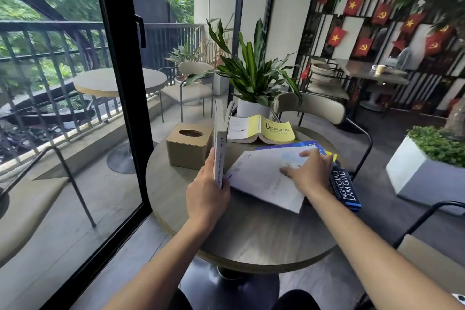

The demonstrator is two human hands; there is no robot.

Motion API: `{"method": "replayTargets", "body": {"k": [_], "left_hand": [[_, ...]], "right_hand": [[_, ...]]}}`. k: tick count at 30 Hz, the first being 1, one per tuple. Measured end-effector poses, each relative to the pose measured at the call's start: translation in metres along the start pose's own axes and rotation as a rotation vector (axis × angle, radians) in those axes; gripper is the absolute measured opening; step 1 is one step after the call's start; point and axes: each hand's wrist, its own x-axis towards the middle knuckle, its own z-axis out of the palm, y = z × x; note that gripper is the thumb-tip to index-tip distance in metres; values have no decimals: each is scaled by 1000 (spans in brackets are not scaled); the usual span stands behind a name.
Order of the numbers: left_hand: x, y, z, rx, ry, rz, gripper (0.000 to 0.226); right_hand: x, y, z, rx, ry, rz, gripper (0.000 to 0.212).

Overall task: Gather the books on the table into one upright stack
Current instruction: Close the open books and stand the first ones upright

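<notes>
My left hand (206, 192) grips a thin white book (219, 143) and holds it upright on its edge on the round table (246, 231), beside the tissue box. My right hand (310, 170) lies flat with spread fingers on a large white book (261, 176) that lies tilted on top of other books. Under it shows a blue book (310, 145) and a dark book with a blue spine (345, 190) at the right rim. A yellow book (261, 129) lies open, face down, at the far side.
A tan tissue box (189, 145) stands at the table's left. A potted plant (253, 78) stands behind the table, with a chair (310, 107) at the far right. A glass door frame (120, 83) runs along the left.
</notes>
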Motion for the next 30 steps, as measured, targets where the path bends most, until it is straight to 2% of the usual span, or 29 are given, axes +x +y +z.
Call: {"method": "replayTargets", "body": {"k": [4, 6, 9, 12, 15, 16, 17, 20, 23, 27, 30], "left_hand": [[3, 0, 1, 14, -21, 26, 63], [4, 0, 1, 24, -23, 53, 60], [6, -1, 1, 22, -30, 97, 61], [11, -5, 0, 19, -62, 138, 76], [14, -7, 0, 34, -93, 165, 96], [15, -7, 1, 46, -102, 172, 98], [15, -7, 2, 53, -107, 180, 96], [14, -8, 9, 36, -94, 180, 73], [13, -6, 13, -3, -86, 167, 70], [15, -7, 15, -45, -59, 183, 69], [17, -7, 14, -48, -65, 173, 78]], "right_hand": [[5, -14, -15, 280, 145, -66, 49], [5, -25, -18, 343, 136, -116, 42], [3, -43, -22, 421, 28, -179, 44], [1, -61, -23, 462, -85, -252, 58], [-1, -77, -18, 472, -195, -214, 77], [-1, -80, -14, 444, -232, -176, 77], [0, -82, -11, 407, -263, -139, 69], [5, -90, -13, 301, -305, -96, 13], [13, -101, -34, 205, -354, -109, 21], [22, -108, -46, 222, -480, -87, 3], [15, -109, -34, 344, -567, -56, 27]]}}
